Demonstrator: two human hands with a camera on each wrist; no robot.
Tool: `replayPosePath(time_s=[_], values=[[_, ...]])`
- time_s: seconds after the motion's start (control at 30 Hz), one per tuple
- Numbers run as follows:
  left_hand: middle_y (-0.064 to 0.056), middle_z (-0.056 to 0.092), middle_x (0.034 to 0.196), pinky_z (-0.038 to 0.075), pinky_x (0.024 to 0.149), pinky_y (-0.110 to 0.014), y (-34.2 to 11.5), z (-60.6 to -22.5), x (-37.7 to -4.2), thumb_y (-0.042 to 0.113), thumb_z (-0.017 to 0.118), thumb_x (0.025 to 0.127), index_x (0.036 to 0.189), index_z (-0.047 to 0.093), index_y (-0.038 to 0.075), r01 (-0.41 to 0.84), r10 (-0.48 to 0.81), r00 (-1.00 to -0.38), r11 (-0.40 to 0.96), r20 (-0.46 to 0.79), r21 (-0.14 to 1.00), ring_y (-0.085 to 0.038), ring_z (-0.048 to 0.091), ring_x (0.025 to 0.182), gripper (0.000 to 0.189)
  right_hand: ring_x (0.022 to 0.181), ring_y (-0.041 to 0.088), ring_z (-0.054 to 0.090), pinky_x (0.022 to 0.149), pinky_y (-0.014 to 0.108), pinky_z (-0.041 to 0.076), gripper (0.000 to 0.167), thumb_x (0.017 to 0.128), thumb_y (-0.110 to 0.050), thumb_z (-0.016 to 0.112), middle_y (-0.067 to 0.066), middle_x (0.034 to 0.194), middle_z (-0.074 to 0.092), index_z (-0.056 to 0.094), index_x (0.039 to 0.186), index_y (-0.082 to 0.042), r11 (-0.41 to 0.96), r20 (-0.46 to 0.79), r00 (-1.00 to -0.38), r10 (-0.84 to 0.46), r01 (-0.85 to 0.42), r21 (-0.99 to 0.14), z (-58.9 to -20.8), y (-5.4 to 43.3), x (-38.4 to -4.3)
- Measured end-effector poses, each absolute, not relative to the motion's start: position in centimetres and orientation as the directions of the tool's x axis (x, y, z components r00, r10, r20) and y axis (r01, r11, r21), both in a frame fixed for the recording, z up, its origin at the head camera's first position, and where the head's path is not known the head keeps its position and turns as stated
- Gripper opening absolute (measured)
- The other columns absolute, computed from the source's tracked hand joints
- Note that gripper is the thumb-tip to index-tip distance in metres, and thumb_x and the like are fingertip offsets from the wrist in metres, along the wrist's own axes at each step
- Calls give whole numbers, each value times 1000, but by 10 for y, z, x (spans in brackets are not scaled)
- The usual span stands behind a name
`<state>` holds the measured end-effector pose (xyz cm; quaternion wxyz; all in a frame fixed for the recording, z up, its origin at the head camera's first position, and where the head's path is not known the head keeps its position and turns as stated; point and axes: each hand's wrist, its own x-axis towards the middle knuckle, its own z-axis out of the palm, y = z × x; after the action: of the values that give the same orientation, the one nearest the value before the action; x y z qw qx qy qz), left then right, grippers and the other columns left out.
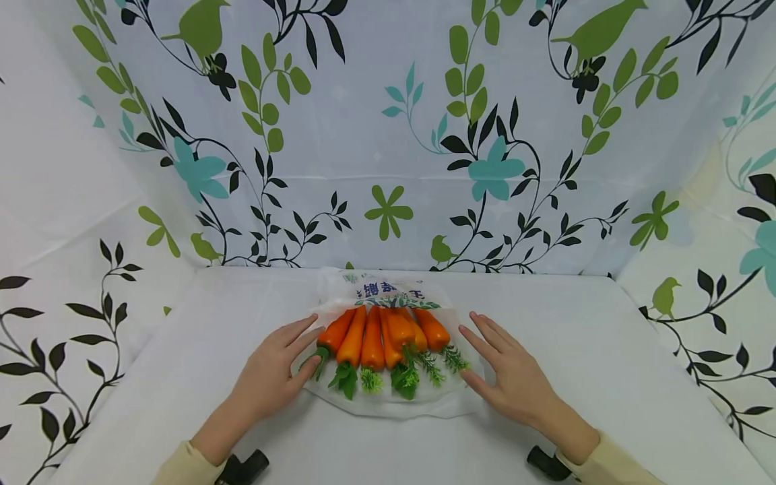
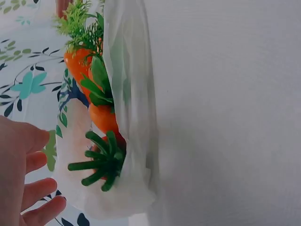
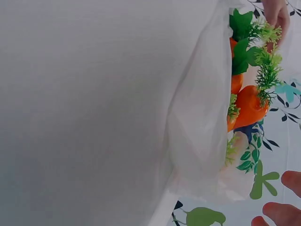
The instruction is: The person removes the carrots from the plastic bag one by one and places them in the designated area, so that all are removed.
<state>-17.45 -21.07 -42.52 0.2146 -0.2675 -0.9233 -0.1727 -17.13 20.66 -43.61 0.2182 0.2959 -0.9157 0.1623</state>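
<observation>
Several orange toy carrots (image 1: 372,340) with green leafy tops lie side by side on a whitish plastic bag (image 1: 388,406), tips toward the back and leaves toward the person. Blue print shows on the bag's far part. At the bag's left side is the left hand (image 1: 273,367), fingers extended, its thumb right by the dark green top (image 2: 106,162) of the leftmost carrot. The right hand (image 1: 515,374) is at the bag's right side with fingers spread, thumb close to the feathery leaves. In the right wrist view only some right fingertips (image 3: 282,214) show. Neither hand grips anything.
A white cloth-covered table (image 1: 242,303) lies under the bag. Behind it hangs a white curtain (image 1: 339,121) printed with leaves, birds and flowers. Dark wrist cameras (image 1: 245,466) sit at both wrists, beside pale yellow sleeves (image 1: 188,466).
</observation>
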Motion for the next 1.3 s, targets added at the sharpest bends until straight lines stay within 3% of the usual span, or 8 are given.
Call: replayPosePath(time_s=[0.13,0.33,0.5,0.73,1.3], values=[[-6,53,144,51,88,-50,-218,-432,-179,18,70,92,135,63,12,517,317,-796,799,516,307,-29,53,124,44,142,29,36,104,53,39,67,91,-39,68,5,158,35,46,150,-15,755,506,-736,-451,-616,-224,-436,200,-175],[-9,60,135,48,91,-55,-230,-441,-191,9,69,93,131,63,8,478,211,-838,727,503,492,-32,58,118,39,134,28,47,98,51,46,60,93,-32,69,7,151,46,51,146,-13,712,547,-723,-422,-638,-294,-438,190,-182],[-8,67,121,53,83,-47,-236,-446,-200,10,68,94,129,62,8,373,135,-910,679,391,632,-26,67,102,35,132,27,49,99,51,45,54,94,-28,69,6,148,50,55,143,-11,671,555,-721,-415,-654,-348,-439,182,-187],[-6,68,104,53,73,-28,-236,-446,-204,8,71,91,127,62,9,297,99,-941,701,324,649,-15,66,81,38,132,27,50,101,51,43,50,97,-27,65,6,145,53,54,144,-13,618,536,-726,-430,-670,-412,-436,169,-195],[-4,64,101,52,71,-24,-238,-438,-198,1,71,89,124,63,11,301,107,-947,629,304,717,-14,63,78,37,128,28,53,102,54,41,37,98,-20,65,6,136,61,64,133,-10,475,496,-755,-429,-656,-587,-430,139,-213]])
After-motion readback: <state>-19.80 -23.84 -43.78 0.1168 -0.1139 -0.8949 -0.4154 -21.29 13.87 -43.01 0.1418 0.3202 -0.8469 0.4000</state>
